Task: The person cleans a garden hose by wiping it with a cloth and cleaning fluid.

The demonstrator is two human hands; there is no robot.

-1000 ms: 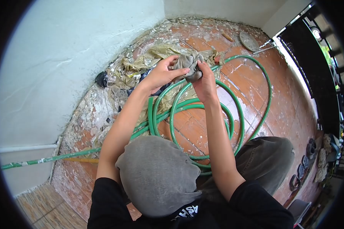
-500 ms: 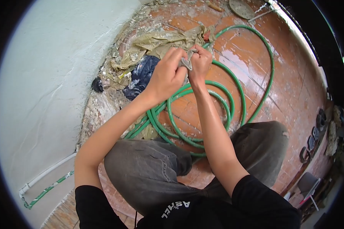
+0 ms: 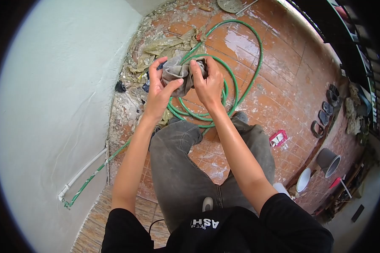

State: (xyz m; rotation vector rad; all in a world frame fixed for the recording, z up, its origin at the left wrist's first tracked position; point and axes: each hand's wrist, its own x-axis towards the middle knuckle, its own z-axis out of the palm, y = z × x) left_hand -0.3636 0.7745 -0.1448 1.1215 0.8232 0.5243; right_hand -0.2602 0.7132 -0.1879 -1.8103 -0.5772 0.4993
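A crumpled grey cloth [image 3: 178,76] is bunched between my two hands, in front of my knees. My left hand [image 3: 158,86] grips its left side, thumb in front and fingers behind. On the right side, my right hand [image 3: 208,80] holds it with the thumb pressed on top and the fingers curled round the back. Below and beyond the cloth lies a green hose [image 3: 261,55], coiled in loops on the floor. Just past my hands is a crumpled tan plastic sheet [image 3: 166,45]; a dark blue bundle beside it is mostly hidden by my left hand.
Wet orange tiles [image 3: 283,97] spattered with white cover the floor. A pale wall [image 3: 63,84] rises on the left, with a white pipe [image 3: 86,172] and tap. To the right are several sandals [image 3: 324,114], a pink box [image 3: 278,138] and a grey bucket [image 3: 327,162].
The cloth was wrung tight between two closed fists; now it is looser and spread between my fingers. My view has shifted, bringing the bucket and pink box into sight on the right.
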